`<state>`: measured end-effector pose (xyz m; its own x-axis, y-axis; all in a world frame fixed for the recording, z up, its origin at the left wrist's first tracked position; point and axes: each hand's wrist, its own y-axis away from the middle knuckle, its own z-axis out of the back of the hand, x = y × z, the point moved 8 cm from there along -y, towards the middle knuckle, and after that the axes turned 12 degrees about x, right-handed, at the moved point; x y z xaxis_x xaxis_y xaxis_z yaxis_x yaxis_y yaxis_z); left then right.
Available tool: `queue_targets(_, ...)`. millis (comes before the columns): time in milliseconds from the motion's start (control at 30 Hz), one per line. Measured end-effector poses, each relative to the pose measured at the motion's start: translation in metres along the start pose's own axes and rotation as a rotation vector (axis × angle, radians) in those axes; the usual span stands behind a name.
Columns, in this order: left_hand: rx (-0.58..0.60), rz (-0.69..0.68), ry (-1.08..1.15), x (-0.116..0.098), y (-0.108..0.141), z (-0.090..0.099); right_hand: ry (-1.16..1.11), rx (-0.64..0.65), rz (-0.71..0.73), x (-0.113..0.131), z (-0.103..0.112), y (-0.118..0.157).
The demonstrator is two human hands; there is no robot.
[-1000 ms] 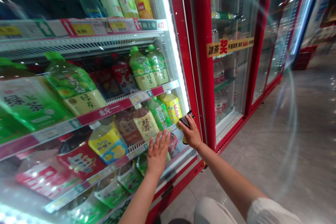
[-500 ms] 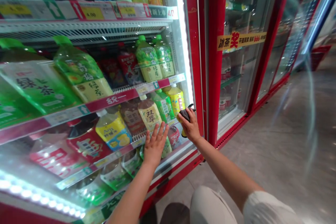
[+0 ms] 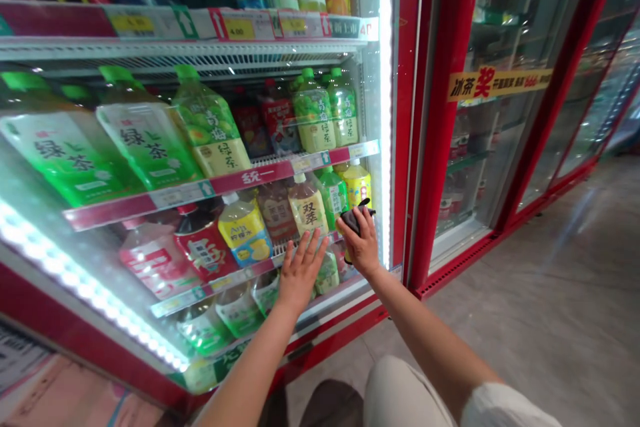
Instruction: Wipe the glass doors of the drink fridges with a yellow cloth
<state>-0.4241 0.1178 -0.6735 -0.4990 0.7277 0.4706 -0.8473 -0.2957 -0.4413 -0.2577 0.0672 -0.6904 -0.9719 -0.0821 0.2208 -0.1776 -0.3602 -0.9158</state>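
Note:
My left hand (image 3: 301, 276) is open, palm down, fingers stretched toward the lower shelf of a lit drinks cooler. Just beyond its fingertips stands a cream-labelled bottle (image 3: 308, 205); whether they touch I cannot tell. My right hand (image 3: 364, 244) is closed around a small dark grey and yellow object (image 3: 353, 219) with a thin black strap end; its kind does not show clearly. Behind that hand are a yellow bottle (image 3: 358, 181) and a green-labelled bottle (image 3: 333, 192). Further left on the same shelf is a blue and yellow lemon drink bottle (image 3: 245, 230).
Large green tea bottles (image 3: 65, 147) line the shelf above. The cooler's red frame (image 3: 406, 113) and a bright light strip (image 3: 387, 93) rise at the right. Beyond are red-framed glass doors (image 3: 493, 147) and grey floor (image 3: 540, 267). A pinkish box (image 3: 65, 393) sits at lower left.
The view has turned left, so the cooler and bottles now appear further right. Both hands keep nearly the same places in the picture, and the right still grips the dark object.

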Motion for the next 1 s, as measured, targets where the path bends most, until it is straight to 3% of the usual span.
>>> queue_targets(133,0.02,0.017,-0.017,0.007,0.015,-0.002,0.027,0.101,0.032,-0.014,-0.001,0.038)
queue_targets(267,-0.012,0.061,-0.033,0.02,0.027,0.004,-0.021,-0.022,-0.104,-0.031,0.015,0.015)
queue_targets(433,-0.032,0.115,-0.036,0.028,0.03,0.003,-0.024,-0.115,-0.073,0.022,0.002,-0.028)
queue_targets(567,-0.061,0.12,-0.059,0.024,0.029,0.001,0.06,-0.02,0.019,0.048,-0.017,0.001)
queue_targets(667,-0.046,0.116,-0.06,0.025,0.031,0.0,0.118,0.142,0.141,0.042,-0.02,0.033)
queue_targets(733,-0.034,0.102,-0.057,0.027,0.036,0.002,0.122,0.18,0.155,0.032,-0.013,0.04)
queue_targets(867,-0.028,0.127,-0.05,0.042,0.055,0.007,0.091,0.037,0.013,0.031,0.002,0.006)
queue_targets(1000,-0.04,0.17,-0.048,0.057,0.068,0.012,0.116,-0.057,-0.008,0.077,-0.013,-0.026)
